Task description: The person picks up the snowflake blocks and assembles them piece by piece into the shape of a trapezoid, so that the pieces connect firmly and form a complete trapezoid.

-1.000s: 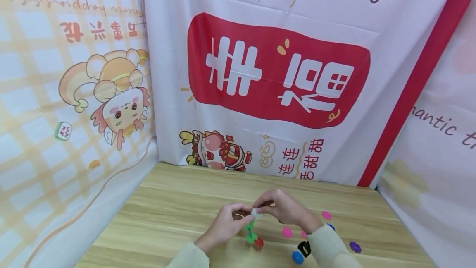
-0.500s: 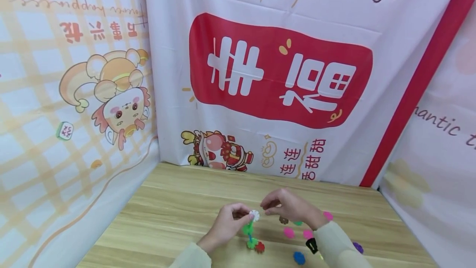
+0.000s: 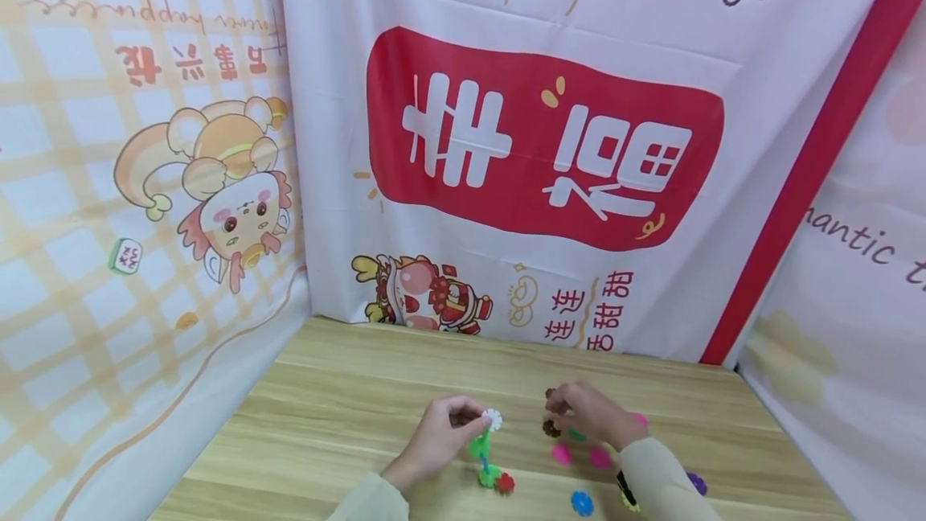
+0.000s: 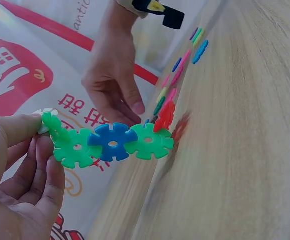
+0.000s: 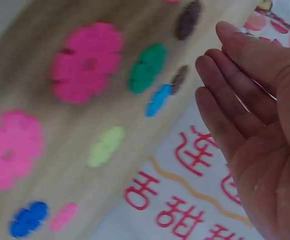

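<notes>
A chain of slotted flower-shaped plastic discs hangs from my left hand (image 3: 443, 434), which pinches the white disc (image 3: 494, 420) at its upper end. In the left wrist view, green discs (image 4: 69, 150) follow, then a blue disc (image 4: 102, 139), another green disc (image 4: 160, 145) and a red disc (image 4: 166, 116) at the far end, low near the wooden tabletop. My right hand (image 3: 592, 415) reaches over the loose discs, close to the brown discs (image 3: 551, 428). In the right wrist view its fingers (image 5: 225, 115) are loosely bent, with nothing between them and the thumb.
Loose discs lie scattered on the right of the tabletop (image 3: 347, 392): pink discs (image 3: 561, 454), a blue disc (image 3: 582, 502), a purple disc (image 3: 697, 483) and a dark green disc (image 5: 147, 67). Printed cloths (image 3: 333, 183) hang behind and at both sides.
My right hand has let go of the chain's white disc and moved right, over to the brown discs. My left hand keeps its pinch, and the white disc now shows its face.
</notes>
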Demonstrator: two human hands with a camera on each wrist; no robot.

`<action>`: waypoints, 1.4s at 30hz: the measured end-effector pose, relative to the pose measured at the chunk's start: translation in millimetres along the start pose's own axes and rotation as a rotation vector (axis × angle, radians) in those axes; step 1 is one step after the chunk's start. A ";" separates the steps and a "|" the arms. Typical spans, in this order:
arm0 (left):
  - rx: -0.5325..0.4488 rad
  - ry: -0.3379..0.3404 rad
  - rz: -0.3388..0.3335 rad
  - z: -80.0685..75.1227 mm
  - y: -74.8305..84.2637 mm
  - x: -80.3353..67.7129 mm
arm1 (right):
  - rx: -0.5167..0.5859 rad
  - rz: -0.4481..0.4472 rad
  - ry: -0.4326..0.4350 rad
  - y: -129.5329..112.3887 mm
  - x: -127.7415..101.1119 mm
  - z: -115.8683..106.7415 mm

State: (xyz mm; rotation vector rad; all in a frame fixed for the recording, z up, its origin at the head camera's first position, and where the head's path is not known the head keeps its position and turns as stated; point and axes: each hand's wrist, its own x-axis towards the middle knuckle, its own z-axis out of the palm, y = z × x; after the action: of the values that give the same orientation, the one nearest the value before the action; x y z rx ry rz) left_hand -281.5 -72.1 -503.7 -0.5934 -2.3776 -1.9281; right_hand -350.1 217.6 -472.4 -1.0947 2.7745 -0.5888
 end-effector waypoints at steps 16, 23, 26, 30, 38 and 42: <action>-0.016 -0.019 -0.024 -0.7 1.3 -1.3 | -0.009 0.028 0.039 9.7 2.6 18.3; -0.014 -0.018 -0.042 -0.1 4.8 -3.3 | 0.030 0.046 0.030 8.4 1.5 10.3; -0.023 -0.018 -0.049 -0.1 5.8 -3.7 | 0.080 0.051 0.009 4.8 -0.2 3.9; -0.028 -0.018 -0.049 -0.2 4.9 -2.7 | 0.106 0.049 0.011 -1.2 -1.5 -2.1; -0.014 -0.013 -0.040 0.2 3.3 -1.3 | 0.190 0.022 0.037 -17.0 2.0 -10.9; -0.017 -0.011 -0.039 0.5 4.3 -1.7 | 0.207 -0.009 0.064 -27.5 4.4 -13.2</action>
State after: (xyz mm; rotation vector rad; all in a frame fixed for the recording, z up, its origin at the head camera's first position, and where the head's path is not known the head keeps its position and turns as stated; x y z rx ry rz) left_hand -278.5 -71.4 -500.3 -0.5643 -2.3990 -1.9680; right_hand -338.9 200.5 -449.3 -1.0620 2.6858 -0.9038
